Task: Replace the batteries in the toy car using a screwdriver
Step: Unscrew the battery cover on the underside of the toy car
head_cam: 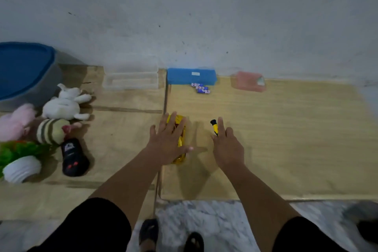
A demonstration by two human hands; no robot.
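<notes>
A shiny yellow toy car [180, 136] lies on the wooden table [286, 129] near its middle seam. My left hand [167, 141] is spread flat over the car with straight fingers, hiding most of it. Just to the right lies a small screwdriver [214, 127] with a yellow handle and black cap. My right hand [227, 145] is over its lower part, fingers extended; only the upper end of the tool shows. Several blue and white batteries [201, 88] lie at the back of the table, in front of a blue box [191, 76].
A clear plastic container [131, 81] and a red box [248, 83] stand along the wall. At the left are plush toys [63, 104], a black toy car [73, 157], a white pot with green leaves [20, 166] and a blue-lidded tub [24, 71]. The table's front edge is near my feet.
</notes>
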